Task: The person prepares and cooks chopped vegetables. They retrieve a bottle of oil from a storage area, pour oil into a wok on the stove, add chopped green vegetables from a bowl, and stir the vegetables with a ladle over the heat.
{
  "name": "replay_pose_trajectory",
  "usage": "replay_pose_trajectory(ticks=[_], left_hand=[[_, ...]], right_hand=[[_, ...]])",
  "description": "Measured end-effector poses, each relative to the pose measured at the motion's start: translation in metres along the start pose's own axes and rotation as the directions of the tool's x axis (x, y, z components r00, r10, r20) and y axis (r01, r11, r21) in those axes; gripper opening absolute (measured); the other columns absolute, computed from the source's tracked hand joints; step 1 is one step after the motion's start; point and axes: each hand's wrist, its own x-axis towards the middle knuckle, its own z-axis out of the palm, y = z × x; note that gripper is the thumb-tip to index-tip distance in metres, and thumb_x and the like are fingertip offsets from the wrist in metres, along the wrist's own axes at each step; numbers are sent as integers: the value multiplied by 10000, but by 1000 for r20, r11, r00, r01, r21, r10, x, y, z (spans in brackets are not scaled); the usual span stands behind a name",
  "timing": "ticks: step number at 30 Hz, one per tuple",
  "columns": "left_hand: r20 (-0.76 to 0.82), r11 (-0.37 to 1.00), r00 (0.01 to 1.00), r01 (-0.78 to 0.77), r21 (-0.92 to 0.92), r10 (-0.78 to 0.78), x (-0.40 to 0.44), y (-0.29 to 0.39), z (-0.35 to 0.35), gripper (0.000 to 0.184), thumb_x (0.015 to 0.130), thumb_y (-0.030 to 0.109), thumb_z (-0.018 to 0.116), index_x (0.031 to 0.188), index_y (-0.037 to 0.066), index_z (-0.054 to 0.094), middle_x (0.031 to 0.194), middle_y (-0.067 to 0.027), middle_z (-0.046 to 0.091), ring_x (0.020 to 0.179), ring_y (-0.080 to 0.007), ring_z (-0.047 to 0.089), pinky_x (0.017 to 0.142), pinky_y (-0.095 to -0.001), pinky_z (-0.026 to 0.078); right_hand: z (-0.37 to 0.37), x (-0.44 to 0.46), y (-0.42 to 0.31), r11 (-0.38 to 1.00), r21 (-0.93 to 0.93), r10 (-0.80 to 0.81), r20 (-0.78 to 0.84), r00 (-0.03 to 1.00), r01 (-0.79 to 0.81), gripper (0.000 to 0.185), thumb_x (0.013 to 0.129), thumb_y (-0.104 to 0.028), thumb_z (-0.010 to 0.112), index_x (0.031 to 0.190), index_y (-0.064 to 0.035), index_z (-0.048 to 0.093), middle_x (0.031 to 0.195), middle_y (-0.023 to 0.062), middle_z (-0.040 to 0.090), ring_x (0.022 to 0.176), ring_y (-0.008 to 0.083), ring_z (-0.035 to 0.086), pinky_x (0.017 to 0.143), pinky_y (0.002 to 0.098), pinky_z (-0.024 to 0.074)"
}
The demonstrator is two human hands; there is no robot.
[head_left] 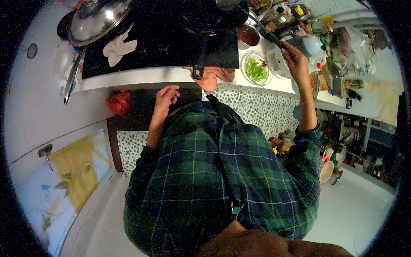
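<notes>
Black long-handled cooking utensil clamped in right hand, its rounded head up by dark round wok at top of view; left hand well apart, free, fingers loosely bent, near white counter edge. Below utensil handle: clear glass bowl, sliced green vegetables inside. Left, on black stove: crumpled whitish cloth; shiny domed metal lid beyond
</notes>
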Motion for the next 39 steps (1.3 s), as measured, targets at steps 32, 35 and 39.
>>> replay_pose_trajectory(ticks=[32, 35, 39], left_hand=[[254, -103, 827, -235, 967, 502, 159, 96, -13, 141, 767, 58, 509, 841, 47, 629, 902, -180, 611, 852, -350, 609, 702, -433, 514], [286, -138, 807, -251, 958, 516, 168, 94, -16, 148, 772, 70, 503, 836, 48, 635, 887, -175, 618, 842, -345, 615, 695, -437, 516], [307, -154, 799, -267, 952, 517, 171, 94, -17, 150, 771, 73, 502, 832, 51, 637, 871, -174, 626, 825, -345, 621, 687, -438, 519]], right_hand=[[0, -25, -2, 910, 346, 221, 66, 973, -230, 351, 864, -232, 576, 1173, -67, 552, 679, -56, 508, 508, 14, 355, 432, 176, 286], [-2, -25, 3, 918, 318, 217, 96, 971, -236, 350, 861, -236, 581, 1167, -67, 558, 703, -48, 531, 516, 14, 368, 438, 174, 302], [-3, -26, 8, 926, 303, 208, 93, 974, -227, 345, 862, -228, 578, 1164, -61, 559, 703, -48, 534, 515, 14, 370, 438, 174, 303]])
